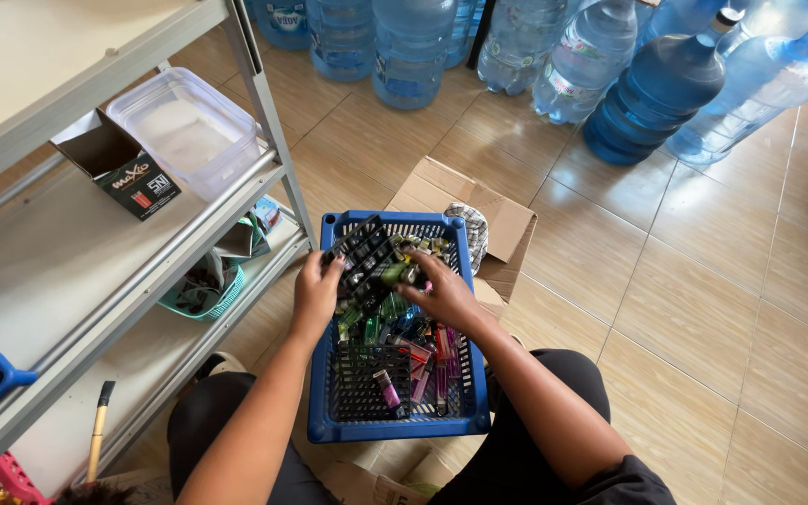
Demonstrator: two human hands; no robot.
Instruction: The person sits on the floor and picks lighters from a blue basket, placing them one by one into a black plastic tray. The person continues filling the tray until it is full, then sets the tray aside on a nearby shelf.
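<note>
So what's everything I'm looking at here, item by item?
basket: one, blue plastic, on the floor between the person's knees
lighters: many, mixed colours, loose in the basket
black tray: one, slotted, held over the basket
cardboard box: one, brown, open, behind the basket
water jugs: several, blue, standing on the tiled floor at the top
shelf rack: one, grey metal, left
clear tub: one, lidded, on the rack
small carton: one, black, open, beside the tub
left hand: holding the tray's left edge
right hand: gripping the tray's right side
</note>
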